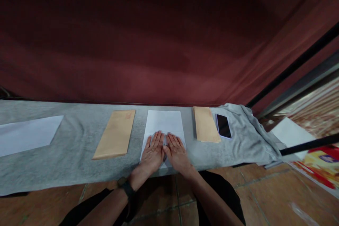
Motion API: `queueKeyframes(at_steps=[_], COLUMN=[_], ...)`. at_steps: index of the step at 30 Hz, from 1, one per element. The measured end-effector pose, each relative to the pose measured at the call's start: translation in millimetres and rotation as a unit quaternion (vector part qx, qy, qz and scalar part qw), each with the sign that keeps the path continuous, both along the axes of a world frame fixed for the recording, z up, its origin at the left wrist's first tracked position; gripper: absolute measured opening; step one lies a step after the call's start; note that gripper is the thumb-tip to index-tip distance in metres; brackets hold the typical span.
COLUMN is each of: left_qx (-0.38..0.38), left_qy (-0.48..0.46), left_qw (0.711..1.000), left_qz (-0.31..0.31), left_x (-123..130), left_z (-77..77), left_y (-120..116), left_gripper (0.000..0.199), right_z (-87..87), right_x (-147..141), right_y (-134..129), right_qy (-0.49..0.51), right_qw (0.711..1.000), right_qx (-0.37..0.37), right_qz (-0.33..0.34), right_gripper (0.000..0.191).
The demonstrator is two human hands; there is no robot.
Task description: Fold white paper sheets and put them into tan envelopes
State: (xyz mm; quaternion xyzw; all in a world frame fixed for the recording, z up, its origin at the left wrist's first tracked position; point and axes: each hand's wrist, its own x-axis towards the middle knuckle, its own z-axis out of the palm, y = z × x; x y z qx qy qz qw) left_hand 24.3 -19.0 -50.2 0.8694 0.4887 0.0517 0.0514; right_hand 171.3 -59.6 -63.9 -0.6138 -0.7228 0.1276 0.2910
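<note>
A white sheet of paper lies on the grey cloth in front of me. Flat on its lower half rests my left hand, fingers extended and pointing away from me, a dark watch on the wrist. Beside it, my right hand also presses flat on the sheet, the two thumbs close together. Neither hand grips anything. To the left of the sheet is a brown envelope; to its right, a stack of smaller-looking brown envelopes.
The grey cloth covers a long narrow table. A phone lies right of the envelope stack, and white paper at the far left. A dark red curtain hangs behind. Black bars and a colourful package are at right.
</note>
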Motion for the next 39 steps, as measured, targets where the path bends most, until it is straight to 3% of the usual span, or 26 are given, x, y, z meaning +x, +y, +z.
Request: queueKeyframes(at_steps=[7,14,19,21,24,30,35,39], left_qx=[0.028,0.040,0.080,0.094,0.067,0.045,0.038,0.030], left_qy=[-0.001,0.027,0.041,0.022,-0.030,-0.061,-0.017,-0.006], left_qw=[0.997,0.989,0.979,0.980,0.993,0.996,0.999,0.999], left_qz=[0.075,0.138,0.186,0.176,0.096,-0.039,-0.032,0.045], left_x=[-23.7,-32.6,-29.7,-20.6,2.4,36.9,25.7,14.7], left_z=[0.5,-2.9,10.9,18.9,24.9,5.1,-3.7,1.7], left_y=[8.5,8.4,16.0,25.1,43.0,73.0,92.7,104.7], left_gripper=[0.065,0.071,0.067,0.063,0.060,0.056,0.056,0.056], right_z=[-5.3,-11.0,-10.7,-4.8,8.5,25.5,15.6,4.7], right_x=[35.3,44.7,42.8,42.1,40.4,27.6,12.3,13.5], right_y=[-3.0,-9.4,-9.6,-4.0,12.6,64.8,102.6,117.6], right_qy=[-0.011,0.025,0.077,0.088,0.086,0.081,-0.034,-0.130], right_qw=[0.997,0.993,0.985,0.984,0.989,0.994,0.998,0.990], right_qx=[0.003,0.002,0.010,0.009,0.001,-0.049,-0.051,-0.032], right_qz=[-0.073,-0.111,-0.151,-0.155,-0.122,-0.049,-0.008,-0.044], right_gripper=[0.060,0.065,0.068,0.068,0.068,0.067,0.055,0.051])
